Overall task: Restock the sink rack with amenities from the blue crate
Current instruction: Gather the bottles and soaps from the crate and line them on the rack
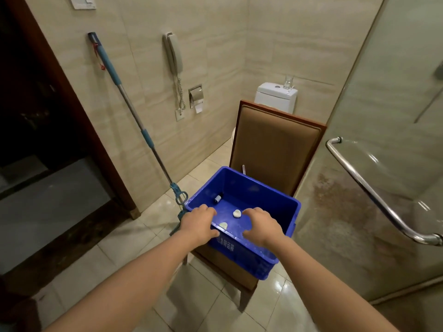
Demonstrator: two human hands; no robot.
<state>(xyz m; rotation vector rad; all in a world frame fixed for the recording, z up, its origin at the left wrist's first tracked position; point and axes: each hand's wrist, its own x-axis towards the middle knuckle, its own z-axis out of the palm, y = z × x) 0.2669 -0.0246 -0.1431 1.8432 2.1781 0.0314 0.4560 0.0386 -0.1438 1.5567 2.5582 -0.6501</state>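
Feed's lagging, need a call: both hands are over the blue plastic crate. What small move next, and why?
Probably lower the right hand onto the small white round packet by its fingertips: it and the left hand hover empty over the blue crate, with that packet nearest.

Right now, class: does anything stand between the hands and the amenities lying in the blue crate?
Nothing visible does. The blue crate has no lid, and the left hand and right hand are over its near side. Two white pieces lie on its floor between them; a small bottle lies in the far left corner.
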